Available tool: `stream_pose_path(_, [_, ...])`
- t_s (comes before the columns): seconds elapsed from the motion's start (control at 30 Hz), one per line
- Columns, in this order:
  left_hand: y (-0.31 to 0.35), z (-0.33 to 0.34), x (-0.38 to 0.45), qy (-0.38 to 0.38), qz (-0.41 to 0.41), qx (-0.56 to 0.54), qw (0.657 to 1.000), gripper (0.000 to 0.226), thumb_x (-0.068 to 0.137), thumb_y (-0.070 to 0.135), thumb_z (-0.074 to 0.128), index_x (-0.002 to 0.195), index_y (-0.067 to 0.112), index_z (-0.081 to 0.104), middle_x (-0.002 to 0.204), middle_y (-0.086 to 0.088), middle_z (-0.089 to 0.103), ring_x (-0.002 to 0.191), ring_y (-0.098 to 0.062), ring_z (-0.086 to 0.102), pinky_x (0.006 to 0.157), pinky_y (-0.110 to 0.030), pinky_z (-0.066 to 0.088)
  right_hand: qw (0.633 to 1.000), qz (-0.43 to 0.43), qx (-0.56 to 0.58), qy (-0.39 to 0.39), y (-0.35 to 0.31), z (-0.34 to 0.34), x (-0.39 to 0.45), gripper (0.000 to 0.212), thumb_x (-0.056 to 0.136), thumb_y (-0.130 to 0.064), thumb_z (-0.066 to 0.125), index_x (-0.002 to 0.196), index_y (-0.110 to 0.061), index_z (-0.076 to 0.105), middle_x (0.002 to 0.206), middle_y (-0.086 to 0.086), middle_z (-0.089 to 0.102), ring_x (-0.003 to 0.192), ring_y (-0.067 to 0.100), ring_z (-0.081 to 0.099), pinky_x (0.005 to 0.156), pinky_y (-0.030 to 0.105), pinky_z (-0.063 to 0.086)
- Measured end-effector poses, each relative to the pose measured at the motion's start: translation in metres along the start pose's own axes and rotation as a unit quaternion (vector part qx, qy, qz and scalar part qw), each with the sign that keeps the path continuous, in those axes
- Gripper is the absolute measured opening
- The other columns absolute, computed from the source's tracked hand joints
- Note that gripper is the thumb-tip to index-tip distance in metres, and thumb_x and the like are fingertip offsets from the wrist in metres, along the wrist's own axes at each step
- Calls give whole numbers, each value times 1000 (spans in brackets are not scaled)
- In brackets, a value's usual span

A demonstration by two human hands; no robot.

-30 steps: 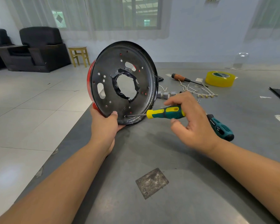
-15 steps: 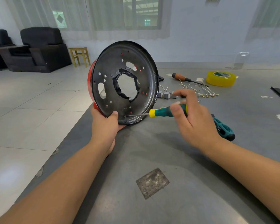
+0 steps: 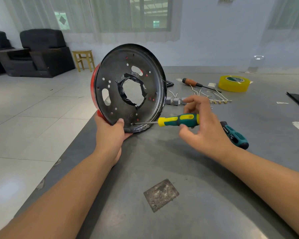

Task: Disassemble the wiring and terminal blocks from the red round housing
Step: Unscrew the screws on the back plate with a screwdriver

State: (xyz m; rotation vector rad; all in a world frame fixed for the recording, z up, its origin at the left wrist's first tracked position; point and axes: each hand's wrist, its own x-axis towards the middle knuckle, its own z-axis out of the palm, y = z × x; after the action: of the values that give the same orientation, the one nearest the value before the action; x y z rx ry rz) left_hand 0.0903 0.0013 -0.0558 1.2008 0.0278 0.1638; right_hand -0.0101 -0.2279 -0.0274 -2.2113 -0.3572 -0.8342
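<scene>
Two bare forearms reach forward from the bottom corners of the view. The left hand [image 3: 110, 133] grips the lower edge of an upright red round housing [image 3: 128, 87], thumb pressed against its dark inner face. The right hand [image 3: 204, 128] pinches the handle of a green and yellow screwdriver [image 3: 178, 120], forefinger lifted and loosely bent above it.

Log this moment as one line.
left hand: holds red housing on edge | right hand: screwdriver, tip at lower screw | terminal blocks: on table
</scene>
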Motion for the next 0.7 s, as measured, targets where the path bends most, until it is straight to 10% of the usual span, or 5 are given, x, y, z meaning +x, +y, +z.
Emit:
stream_pose_path(0.1, [0,0,0,-1,1,1,1000,56,103,-6,53,132,41,43,128,17,58,115,-19,67,82,-48,65,1000,21,-9,19,-1,3,0,58,85,-34,71,128,-37,31,101,-7,55,87,15,61,73,38,57])
stream_pose_path(0.2, [1,0,-1,0,1,1,1000,55,103,-5,53,130,41,43,127,16,58,115,-20,67,80,-46,65,992,57,-101,46,3,2,4,30,97,-63,38,120,-44,36,77,-5,64,67,14,62,62,43,55])
stream_pose_path(0.4, [1,0,-1,2,-3,9,1000,56,103,-5,53,133,41,42,128,15,59,116,-22,67,83,-48,65,1000,-23,6,11,-3,2,-4,49,84,-25,67,121,-37,38,101,-10,51,91,11,55,74,18,48])
stream_pose_path(0.6, [1,0,0,0,-1,1,1000,56,103,-5,53,131,41,42,125,18,59,112,-17,68,78,-43,65,997,45,-47,30,5,4,-1,31,95,-63,41,120,-45,38,76,-5,62,65,14,60,55,34,50])
stream_pose_path(0.7, [1,0,-1,0,2,5,1000,55,103,-5,53,132,40,42,124,19,59,112,-17,68,79,-45,65,1000,16,-19,12,5,2,-3,41,88,-46,56,123,-47,34,91,-11,56,78,17,60,64,34,53])
